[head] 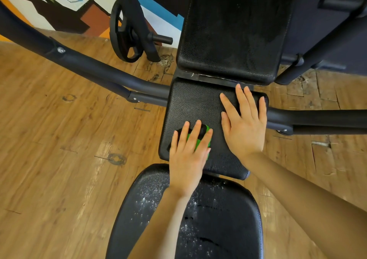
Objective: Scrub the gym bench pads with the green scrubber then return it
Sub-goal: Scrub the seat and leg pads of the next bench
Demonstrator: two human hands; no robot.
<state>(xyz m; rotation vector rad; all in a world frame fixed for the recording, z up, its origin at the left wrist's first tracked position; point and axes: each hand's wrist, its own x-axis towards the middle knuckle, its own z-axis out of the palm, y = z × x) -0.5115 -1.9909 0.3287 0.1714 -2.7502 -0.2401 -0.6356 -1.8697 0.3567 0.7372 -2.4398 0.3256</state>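
The green scrubber [200, 139] is being pressed onto the middle bench pad [194, 103], lying near that pad's left edge and toward its near-left corner, with only slivers of green and a dark rounded top showing between the fingers. It is being covered by the left hand [187, 159], whose fingers are being kept straight and spread flat over it rather than curled around it. The right hand [245, 125] is being laid palm-down on the right half of the same pad, fingers straight and slightly fanned, their tips reaching almost to the pad's far edge; nothing is being held in it. The two hands are being kept just beside each other without touching. Beyond the far edge of the middle pad, the upper back pad [234, 30] is being shown tilted away, its surface dull and faintly streaked. At the near edge, the rounded seat pad [228, 219] is being crossed by both forearms, and white specks are being seen scattered over its leather. A weight plate [124, 32] is being seen on the wooden floor [59, 129] to the left.
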